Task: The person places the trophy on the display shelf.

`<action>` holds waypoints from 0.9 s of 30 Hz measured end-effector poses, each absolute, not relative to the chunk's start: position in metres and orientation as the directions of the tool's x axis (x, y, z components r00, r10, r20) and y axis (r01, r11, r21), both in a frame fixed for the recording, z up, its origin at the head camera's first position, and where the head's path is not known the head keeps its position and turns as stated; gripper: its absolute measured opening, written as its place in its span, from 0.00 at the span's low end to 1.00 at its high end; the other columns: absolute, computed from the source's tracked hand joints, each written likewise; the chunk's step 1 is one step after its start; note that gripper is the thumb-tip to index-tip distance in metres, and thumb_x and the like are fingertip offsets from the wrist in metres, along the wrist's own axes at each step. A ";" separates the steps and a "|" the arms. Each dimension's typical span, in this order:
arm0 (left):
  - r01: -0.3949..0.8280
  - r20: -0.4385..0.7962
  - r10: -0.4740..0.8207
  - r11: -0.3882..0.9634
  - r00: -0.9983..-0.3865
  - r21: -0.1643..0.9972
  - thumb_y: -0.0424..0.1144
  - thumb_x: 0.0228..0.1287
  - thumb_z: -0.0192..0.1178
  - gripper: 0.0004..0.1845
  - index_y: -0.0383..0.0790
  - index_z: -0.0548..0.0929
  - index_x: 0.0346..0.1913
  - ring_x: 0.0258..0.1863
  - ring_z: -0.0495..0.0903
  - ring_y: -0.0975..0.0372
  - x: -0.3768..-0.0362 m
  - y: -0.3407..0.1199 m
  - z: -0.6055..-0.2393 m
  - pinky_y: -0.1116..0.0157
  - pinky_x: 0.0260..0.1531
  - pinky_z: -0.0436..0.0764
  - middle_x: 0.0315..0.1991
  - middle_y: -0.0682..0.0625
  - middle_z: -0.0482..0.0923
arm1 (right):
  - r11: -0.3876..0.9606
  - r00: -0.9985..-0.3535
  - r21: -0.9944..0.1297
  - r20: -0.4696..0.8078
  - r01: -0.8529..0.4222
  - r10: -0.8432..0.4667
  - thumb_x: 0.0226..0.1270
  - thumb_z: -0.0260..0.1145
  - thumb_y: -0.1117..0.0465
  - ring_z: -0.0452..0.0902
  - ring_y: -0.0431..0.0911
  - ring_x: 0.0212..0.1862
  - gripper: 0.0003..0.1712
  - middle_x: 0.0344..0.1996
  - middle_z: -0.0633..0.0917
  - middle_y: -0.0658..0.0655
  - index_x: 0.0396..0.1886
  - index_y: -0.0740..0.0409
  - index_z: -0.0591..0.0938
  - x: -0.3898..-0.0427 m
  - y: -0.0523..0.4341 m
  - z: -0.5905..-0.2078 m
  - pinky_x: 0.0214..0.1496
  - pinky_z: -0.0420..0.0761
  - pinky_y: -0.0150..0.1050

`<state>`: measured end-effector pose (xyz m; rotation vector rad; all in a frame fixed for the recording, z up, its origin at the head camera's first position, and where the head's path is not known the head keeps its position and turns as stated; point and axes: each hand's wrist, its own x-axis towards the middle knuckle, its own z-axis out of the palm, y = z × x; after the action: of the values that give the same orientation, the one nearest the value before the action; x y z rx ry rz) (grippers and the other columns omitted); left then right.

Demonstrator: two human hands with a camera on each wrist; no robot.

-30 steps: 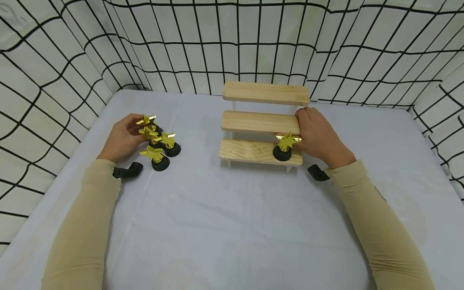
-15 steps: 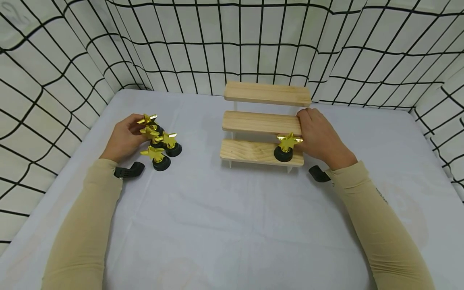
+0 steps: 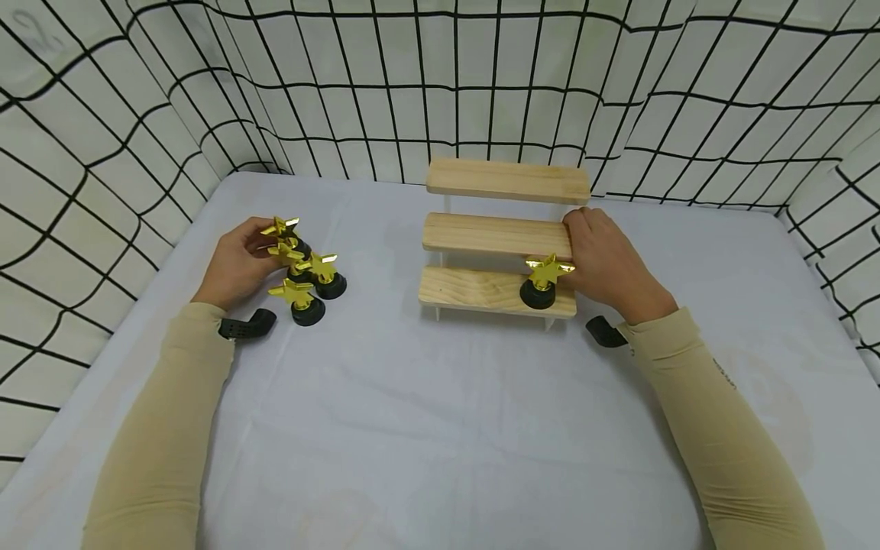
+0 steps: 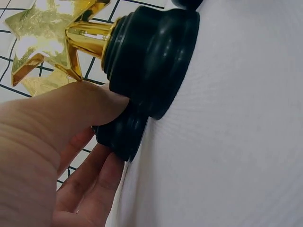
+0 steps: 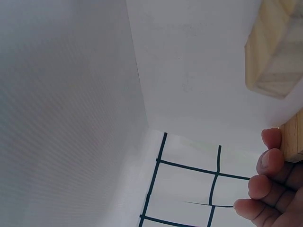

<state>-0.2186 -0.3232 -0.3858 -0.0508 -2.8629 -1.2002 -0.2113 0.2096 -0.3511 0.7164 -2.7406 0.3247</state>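
A three-step wooden display stand (image 3: 505,237) sits on the white-covered surface (image 3: 440,428), and everything else lies around it. The right hand (image 3: 605,263) rests against the stand's right end, fingers curled round the end of the middle step (image 3: 495,234); the right wrist view shows the fingertips (image 5: 265,163) beside that wooden edge. A gold star trophy (image 3: 543,281) on a round black base stands upright on the lowest step (image 3: 474,290), near its right end, just beside the right hand; whether the thumb touches it cannot be told.

Well to the left of the stand, a cluster of four star trophies (image 3: 302,267) stands on the surface. The left hand (image 3: 237,263) grips one of them, the rearmost trophy (image 3: 282,229); the left wrist view shows the thumb pressed on a black base (image 4: 151,56) and fingers under another base.

Checked cloth walls (image 3: 103,137) rise behind and beside the stand.
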 end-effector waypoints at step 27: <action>0.094 0.169 -0.060 0.628 -0.984 0.772 0.33 0.67 0.69 0.30 0.40 0.71 0.70 0.50 0.75 0.82 -0.218 -0.336 -0.382 0.88 0.51 0.78 0.60 0.54 0.77 | 0.858 -0.851 -0.162 0.310 -0.487 -0.424 0.58 0.79 0.43 0.71 0.59 0.43 0.40 0.39 0.77 0.66 0.50 0.70 0.71 -0.211 0.209 -0.350 0.46 0.76 0.51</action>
<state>-0.2184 -0.3362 -0.3824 -0.0280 -2.6702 -1.2821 -0.2111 0.2093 -0.3501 0.6920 -2.7691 0.3421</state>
